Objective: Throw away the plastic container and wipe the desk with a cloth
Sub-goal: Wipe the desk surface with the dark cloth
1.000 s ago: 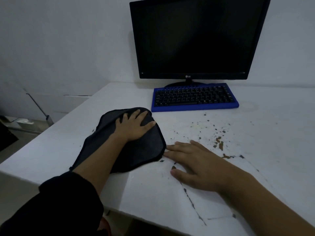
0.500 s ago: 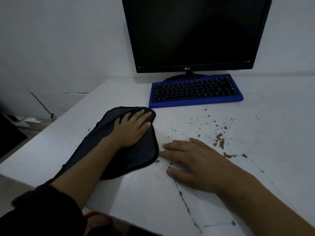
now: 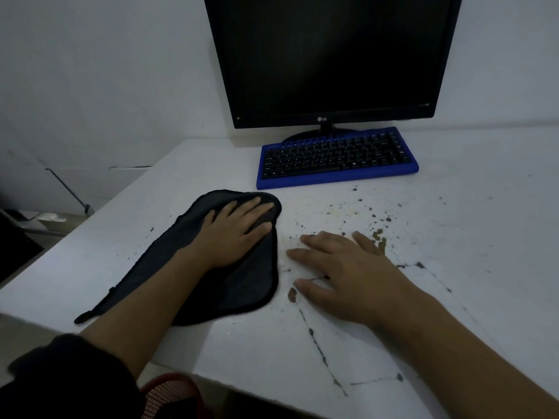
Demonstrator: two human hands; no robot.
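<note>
My left hand [image 3: 233, 234] lay flat, fingers spread, pressing the dark cloth [image 3: 230, 285] onto the desk [image 3: 90, 267]; my right hand [image 3: 341, 267] rested open beside it, holding nothing.

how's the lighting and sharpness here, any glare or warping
Head view: dim, bluish, flat light with only soft shadows; no glare on the dark monitor; wide-angle bending shows at the desk edges; cloth and both hands reasonably sharp, detail slightly soft.

Dim room, bluish cast, soft shadows, wide-angle bend at edges, slight blur
</note>
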